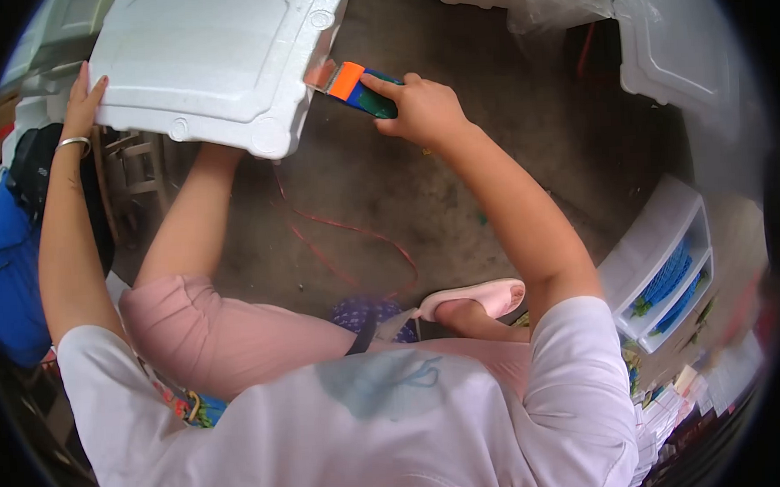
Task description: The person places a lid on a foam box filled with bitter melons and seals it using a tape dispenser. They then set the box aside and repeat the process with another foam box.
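Half-open, the left hand (pixel 84 102) clasps the left edge of the white foam box (pixel 195 56) before the person (pixel 364 445), seemingly steadying it; the right hand (pixel 421 111) curls round a tape dispenser (pixel 347 81) at the box's right.

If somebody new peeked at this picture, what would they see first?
Probably the big white box at the top left, with the person's left hand at its left edge. Next, the bright orange-and-blue tool in the right hand, up against the box's right side. Then maybe the pink slipper on a foot, right of center and lower down.
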{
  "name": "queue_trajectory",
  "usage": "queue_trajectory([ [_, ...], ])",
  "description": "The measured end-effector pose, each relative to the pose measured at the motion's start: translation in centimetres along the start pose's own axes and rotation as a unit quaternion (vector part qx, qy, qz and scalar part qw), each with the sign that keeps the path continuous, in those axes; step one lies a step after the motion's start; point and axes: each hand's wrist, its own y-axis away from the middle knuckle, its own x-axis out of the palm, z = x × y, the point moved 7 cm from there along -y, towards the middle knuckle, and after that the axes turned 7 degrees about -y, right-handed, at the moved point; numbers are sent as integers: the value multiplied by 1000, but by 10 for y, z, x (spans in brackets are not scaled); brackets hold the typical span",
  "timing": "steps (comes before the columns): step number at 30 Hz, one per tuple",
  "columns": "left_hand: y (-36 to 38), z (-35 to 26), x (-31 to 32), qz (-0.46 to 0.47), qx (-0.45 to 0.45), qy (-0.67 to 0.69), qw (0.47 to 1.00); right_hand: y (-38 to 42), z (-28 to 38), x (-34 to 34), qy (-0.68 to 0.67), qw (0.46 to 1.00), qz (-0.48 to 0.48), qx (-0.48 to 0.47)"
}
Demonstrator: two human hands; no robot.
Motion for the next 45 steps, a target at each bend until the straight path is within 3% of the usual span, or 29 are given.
queue_trajectory([
  [1, 0, -7, 1, 7, 7, -3, 1000, -13, 8, -4, -6, 1000, 0, 9],
  [3, 4, -12, -6, -2, 0, 22, 1000, -37, 22, 0, -32, 990, 133, 37],
  [7, 15, -16, -11, -16, 17, 7, 1000, -70, 6, 4, -100, 975, 182, 77],
  [9, 18, -19, -16, -43, 49, 30, 997, -67, -19, 47, -321, 863, 325, 216],
  [10, 21, -21, -19, -50, 52, 31, 997, -63, -24, 47, -318, 866, 320, 213],
  [12, 47, -50, -30, -71, 36, -3, 997, -33, -14, 6, -218, 940, 217, 150],
  [14, 72, -82, -38, -88, 47, -6, 995, 15, -30, -25, -267, 918, 215, 198],
  [16, 105, -130, -57, -165, 62, -186, 967, 65, -58, -58, -330, 897, 189, 226],
  [20, 202, -261, -103, -189, 195, -114, 956, 156, -83, -145, -341, 891, 121, 274],
  [22, 249, -321, -112, -123, 262, -48, 956, 197, -76, -189, -283, 906, 66, 308],
  [24, 300, -384, -96, -34, 357, -82, 930, 235, -62, -230, -289, 913, -19, 286],
  [25, 324, -407, -73, -37, 376, -27, 925, 256, -52, -247, -315, 907, -60, 274],
  [26, 343, -425, -59, -127, 420, -2, 898, 278, -44, -262, -342, 897, -103, 262],
  [28, 366, -469, -49, -194, 435, -4, 879, 323, -30, -288, -350, 881, -208, 239],
  [30, 381, -503, -37, -207, 446, 3, 871, 356, -11, -292, -368, 866, -258, 219],
  [34, 428, -556, 1, -143, 496, -58, 855, 402, 6, -272, -402, 824, -367, 157],
  [36, 452, -585, 23, -130, 530, -110, 831, 422, -2, -254, -515, 727, -432, 140],
  [38, 473, -615, 53, -41, 548, -175, 817, 438, -12, -240, -546, 699, -440, 138],
  [40, 493, -650, 87, -13, 544, -185, 818, 443, -12, -231, -658, 611, -431, 91],
  [41, 495, -660, 99, 17, 536, -197, 821, 438, 1, -231, -667, 547, -496, 99],
  [42, 496, -665, 92, 15, 542, -195, 818, 436, 2, -231, -663, 546, -503, 100],
  [44, 516, -674, 91, 274, 617, -79, 733, 441, -8, -230, -660, 493, -557, 108],
  [45, 507, -672, 72, 277, 624, -78, 727, 444, -17, -226, -675, 500, -534, 93],
])
